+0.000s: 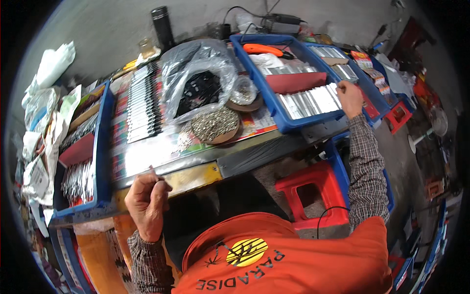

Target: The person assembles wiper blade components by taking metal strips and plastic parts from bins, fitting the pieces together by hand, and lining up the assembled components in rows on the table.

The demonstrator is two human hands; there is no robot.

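Note:
My right hand (350, 99) reaches over the near right corner of a blue plastic tray (281, 122). Its fingers are closed at the end of a row of flat silver metal strips (309, 102), gripping the end strip; the fingertips are partly hidden. In front of the table's edge, my left hand (148, 202) is held up with fingers curled and thumb pressed in. Something tiny seems to stick up from its fingertips, too small to name. Nearest to it on the table lies a neat row of silver-and-black pieces (139, 105).
A clear bag of black parts (201, 90) stands mid-table, behind a round dish of small metal bits (215, 124). A second blue tray (104, 147) with metal pieces is at the left. Below the table's right side stands a red stool (313, 179).

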